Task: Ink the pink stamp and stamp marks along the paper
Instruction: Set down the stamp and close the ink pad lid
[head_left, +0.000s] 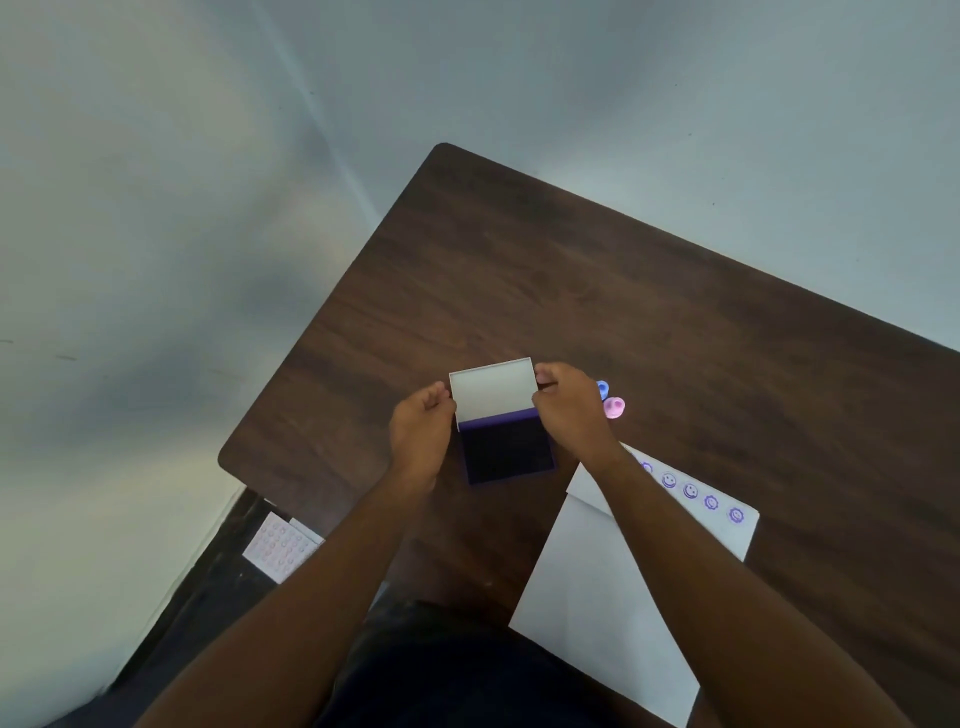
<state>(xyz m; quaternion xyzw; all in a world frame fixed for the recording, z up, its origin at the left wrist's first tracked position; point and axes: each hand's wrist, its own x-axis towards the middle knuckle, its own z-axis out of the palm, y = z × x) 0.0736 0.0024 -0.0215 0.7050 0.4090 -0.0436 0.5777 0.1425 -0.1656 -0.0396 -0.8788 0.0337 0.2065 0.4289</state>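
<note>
The small pink plastic stamp (614, 407) stands just right of the purple ink pad (508, 448), untouched. The left hand (421, 431) and right hand (571, 408) pinch the pad's raised white lid (492, 387) at its side edges. A slipped lid could snap shut or smear ink onto the white paper (613, 597) nearby. Beneath lies a dark wooden table (571, 270); beyond, pale grey floor (156, 208).

No readable text; only purple smiley stamp marks (690, 491) along paper (597, 582) edge
</note>
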